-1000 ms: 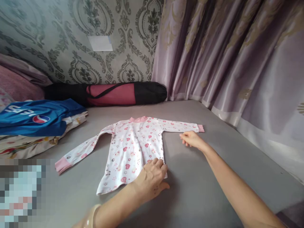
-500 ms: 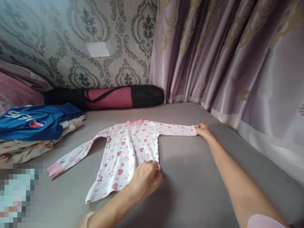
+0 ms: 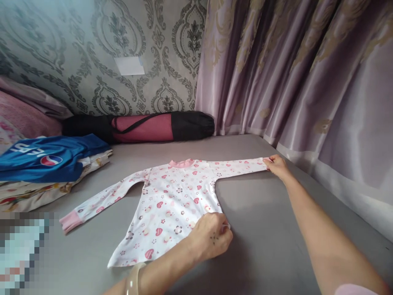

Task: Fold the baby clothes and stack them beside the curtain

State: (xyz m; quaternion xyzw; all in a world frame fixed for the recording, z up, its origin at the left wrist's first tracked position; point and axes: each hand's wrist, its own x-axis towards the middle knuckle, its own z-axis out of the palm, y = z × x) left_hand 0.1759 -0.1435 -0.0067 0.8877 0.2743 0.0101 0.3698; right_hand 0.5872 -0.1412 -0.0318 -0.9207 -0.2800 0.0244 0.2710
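Observation:
A white long-sleeved child's shirt (image 3: pixel 172 209) with pink hearts, flowers and a pink collar lies spread on the grey bed surface (image 3: pixel 254 213). My left hand (image 3: pixel 213 235) is closed on its lower right hem corner, the fingers partly hidden behind the knuckles. With my right hand (image 3: pixel 276 166) I pinch the pink cuff of the right-hand sleeve, which is stretched out straight. The left-hand sleeve slants down toward the lower left, its pink cuff (image 3: pixel 70 222) lying free.
Folded clothes with a blue shirt (image 3: pixel 70 151) on top are stacked at the left. A black and dark pink rolled bag (image 3: pixel 147 128) lies along the patterned wall. Purple curtains (image 3: pixel 260 73) hang at the right. A blurred patch covers the lower left corner.
Both hands have moved right, pulling the shirt's hem corner and right-hand sleeve with them. The shirt's body is wider and flatter, and the right-hand cuff now shows more.

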